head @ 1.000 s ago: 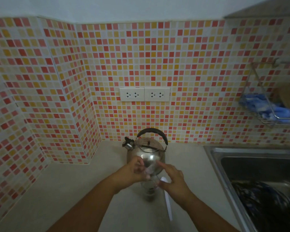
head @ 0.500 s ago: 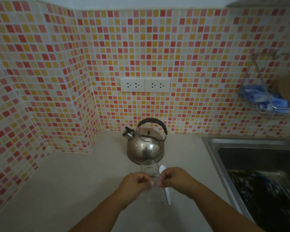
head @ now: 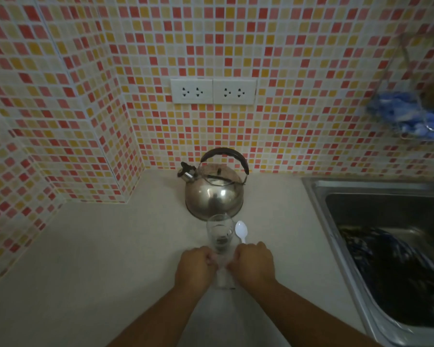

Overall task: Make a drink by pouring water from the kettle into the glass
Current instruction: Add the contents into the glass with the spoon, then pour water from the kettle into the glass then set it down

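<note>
Your two forearms come in from the near edge and meet just in front of the glass (head: 219, 234). Your left hand (head: 195, 267) and right hand (head: 254, 262) are both curled into loose fists, knuckles up, pinching something small and pale between them; it looks like a sachet or wrapper, but it is too blurred to name. The glass stands upright on the counter (head: 110, 246), touching neither hand, with a little dark matter at its bottom and no water that you can make out.

Just to the right of the glass lies a white plastic spoon (head: 241, 231). Directly behind the glass sits the steel kettle (head: 214, 190), handle up, spout to the left, untouched.

By this, you are in the preparing step; pouring has not begun. Next you must put down what you are pinching, take the kettle's handle and tip the spout over the glass.
</note>
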